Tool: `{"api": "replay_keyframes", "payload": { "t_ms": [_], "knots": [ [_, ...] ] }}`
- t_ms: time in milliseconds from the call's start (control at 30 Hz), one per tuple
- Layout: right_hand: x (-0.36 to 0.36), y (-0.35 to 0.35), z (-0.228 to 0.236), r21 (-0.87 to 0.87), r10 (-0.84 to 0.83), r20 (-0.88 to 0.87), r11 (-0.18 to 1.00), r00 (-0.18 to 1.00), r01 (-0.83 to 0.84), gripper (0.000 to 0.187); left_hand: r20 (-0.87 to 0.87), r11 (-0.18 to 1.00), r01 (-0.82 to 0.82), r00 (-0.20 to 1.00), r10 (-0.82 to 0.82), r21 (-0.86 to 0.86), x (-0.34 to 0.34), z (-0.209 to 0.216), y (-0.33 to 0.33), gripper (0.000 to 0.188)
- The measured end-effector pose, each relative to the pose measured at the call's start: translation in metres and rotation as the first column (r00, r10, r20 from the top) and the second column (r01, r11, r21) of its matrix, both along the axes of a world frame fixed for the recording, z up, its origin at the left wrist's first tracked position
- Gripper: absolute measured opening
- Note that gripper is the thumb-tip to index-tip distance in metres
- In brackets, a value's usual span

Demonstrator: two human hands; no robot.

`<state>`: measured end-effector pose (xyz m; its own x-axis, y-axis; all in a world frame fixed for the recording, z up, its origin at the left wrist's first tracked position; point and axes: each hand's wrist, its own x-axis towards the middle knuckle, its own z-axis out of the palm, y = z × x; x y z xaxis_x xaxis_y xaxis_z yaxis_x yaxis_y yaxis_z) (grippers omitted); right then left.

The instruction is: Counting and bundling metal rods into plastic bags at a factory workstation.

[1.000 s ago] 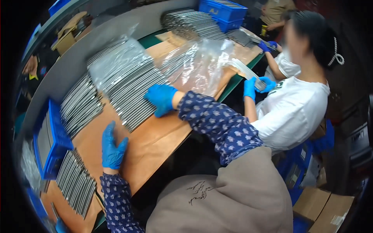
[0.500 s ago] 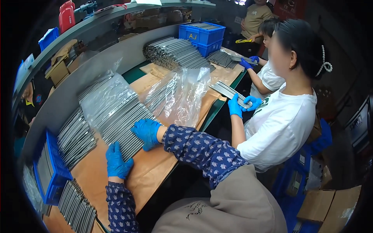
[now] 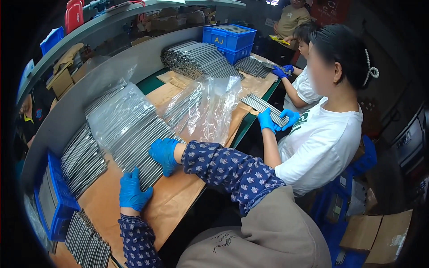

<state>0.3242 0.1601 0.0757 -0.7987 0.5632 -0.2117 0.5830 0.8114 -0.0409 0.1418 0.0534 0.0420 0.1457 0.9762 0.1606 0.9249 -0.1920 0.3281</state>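
Note:
A wide flat row of thin metal rods [image 3: 145, 145] lies side by side on brown paper before me, its far part under a clear plastic sheet [image 3: 118, 117]. My left hand [image 3: 133, 191], in a blue glove, rests at the row's near left corner, fingers stretched out and thumb apart. Across the near right ends of the rods lies my right hand [image 3: 164, 155], also gloved in blue, with its fingers bent a little but apart. Neither hand grips a rod. Beyond my right hand, a clear plastic bag [image 3: 208, 109] covers more rods.
Loose rods [image 3: 83, 163] and a blue bin [image 3: 60, 203] stand left, with another rod bundle [image 3: 88, 241] nearer me. A large rod stack [image 3: 201, 58] and stacked blue crates [image 3: 229, 39] are at the back. At right, a co-worker [image 3: 321, 134] in blue gloves holds rods [image 3: 268, 109].
The whole view has shifted slightly. My hands stay at the near ends of the row, almost in place. The co-worker on the right still holds the rods.

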Motion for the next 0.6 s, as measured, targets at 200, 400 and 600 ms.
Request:
{"api": "replay_keyframes", "payload": {
  "t_ms": [200, 400, 600],
  "knots": [
    [-0.001, 0.001, -0.005, 0.051, 0.022, -0.001, 0.998, 1.0, -0.022, 0.07, 0.015, 0.997, 0.03, 0.999, -0.031, 0.078, 0.001, -0.002, -0.002, 0.072],
    [-0.006, -0.005, 0.004, -0.064, 0.029, 0.095, 0.998, 0.995, -0.023, 0.075, -0.019, 0.988, 0.032, 0.999, -0.036, -0.154, 0.003, 0.017, -0.003, 0.069],
    [0.006, -0.016, -0.005, -0.002, -0.013, -0.084, 1.0, 0.996, 0.013, 0.076, -0.298, 0.972, 0.11, 0.954, -0.043, 0.209, 0.01, 0.006, -0.009, 0.069]
  ]
}}
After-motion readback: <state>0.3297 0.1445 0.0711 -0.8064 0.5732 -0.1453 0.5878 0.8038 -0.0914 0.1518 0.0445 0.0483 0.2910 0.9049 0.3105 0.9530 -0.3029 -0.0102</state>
